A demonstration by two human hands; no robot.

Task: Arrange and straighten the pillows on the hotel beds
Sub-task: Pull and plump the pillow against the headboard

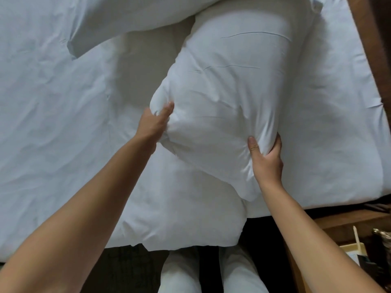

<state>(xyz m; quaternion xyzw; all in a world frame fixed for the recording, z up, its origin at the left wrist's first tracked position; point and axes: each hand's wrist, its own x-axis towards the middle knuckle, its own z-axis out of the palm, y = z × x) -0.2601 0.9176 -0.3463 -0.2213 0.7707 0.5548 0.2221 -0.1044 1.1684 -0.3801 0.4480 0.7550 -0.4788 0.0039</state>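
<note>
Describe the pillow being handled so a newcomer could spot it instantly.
On the white bed, look right of centre, toward the wooden headboard. The held pillow lies lengthwise there. Unlike the other pillow at top left, its near end is gripped by the left hand and the right hand.

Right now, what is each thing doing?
Near pillow: gripped at both near corners, bunched, lying on the bed.
Far pillow: lying untouched.
Left hand: grips the pillow.
Right hand: pinches the pillow.
Sheet: wrinkled.

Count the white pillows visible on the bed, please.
2. One plump white fabric pillow lies centre, gripped by left hand and right hand. Another white pillow lies top left. Others may be hidden.
</note>
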